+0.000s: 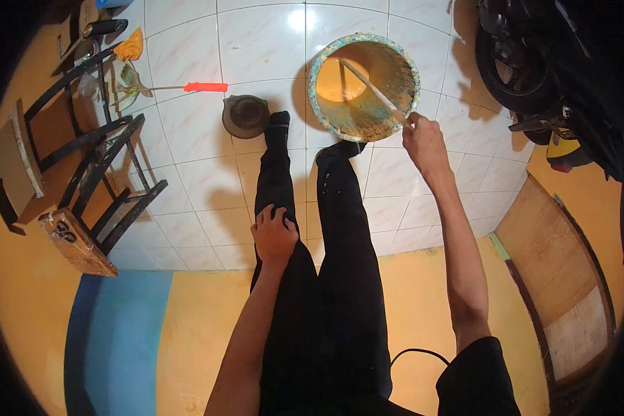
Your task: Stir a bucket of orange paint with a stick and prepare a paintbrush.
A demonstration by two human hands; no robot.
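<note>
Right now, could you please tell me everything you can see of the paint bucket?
The paint bucket is round and open-topped, standing upright on the white floor tiles just beyond the person's feet. Its rim is smeared pale green and cream; inside, yellow-ochre paint coats the walls and pools at the bottom. A thin pale stick, held by the right hand, slants into it.

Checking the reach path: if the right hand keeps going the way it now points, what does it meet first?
Likely the paint bucket: the right hand, holding a stir stick, points at its near rim. Depth is unclear, so it may pass over the rim.

right hand (425, 141): grips stick (371, 87) in paint bucket (363, 86) | left hand (274, 234): on thigh
</note>
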